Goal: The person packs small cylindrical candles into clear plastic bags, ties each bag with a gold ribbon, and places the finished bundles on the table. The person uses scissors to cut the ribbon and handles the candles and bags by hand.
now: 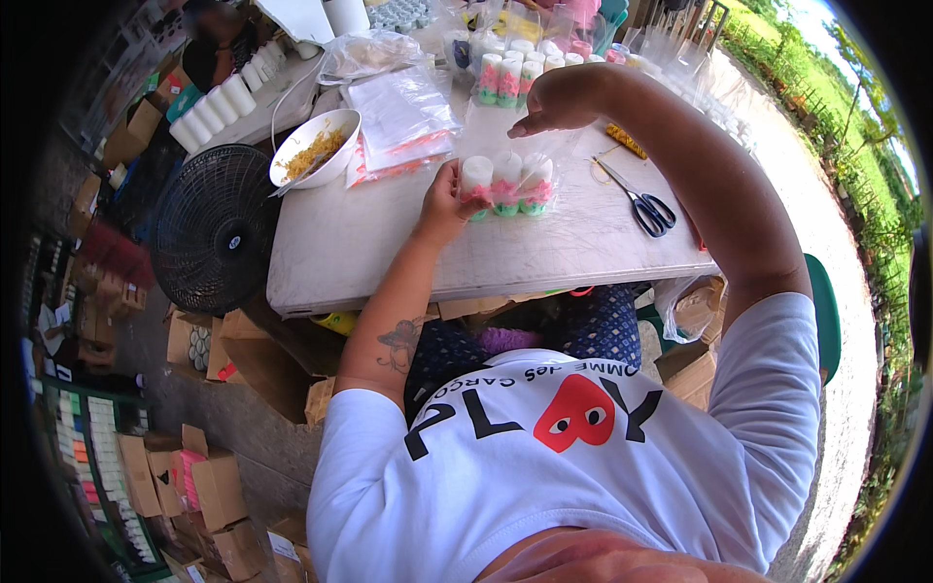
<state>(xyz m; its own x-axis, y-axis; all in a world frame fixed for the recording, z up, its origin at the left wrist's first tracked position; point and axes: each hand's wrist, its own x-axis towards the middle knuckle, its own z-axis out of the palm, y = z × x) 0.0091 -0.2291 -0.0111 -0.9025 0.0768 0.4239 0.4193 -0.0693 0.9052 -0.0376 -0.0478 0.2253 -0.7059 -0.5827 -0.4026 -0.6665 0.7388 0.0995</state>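
Observation:
My left hand [443,207] grips the left side of a clear plastic bag [555,182] with white pillar candles [506,171] in it. Three candles show at the front of the bag, with pink flower patterns and green bases. They stand upright on the white table [364,251]. Over the bag's far end is my right hand [563,100], bent at the wrist with its fingertips pointing left. Its fingers are partly hidden, so I cannot tell whether they pinch the plastic. More flowered candles [510,79] stand just beyond.
Black-handled scissors [651,211] and yellow twine [625,141] lie at the right. Stacked plastic bags [401,120] and a white food bowl [317,149] are at the left. A black fan [215,229] stands beside the table's left edge. Another person [215,44] is at the far left.

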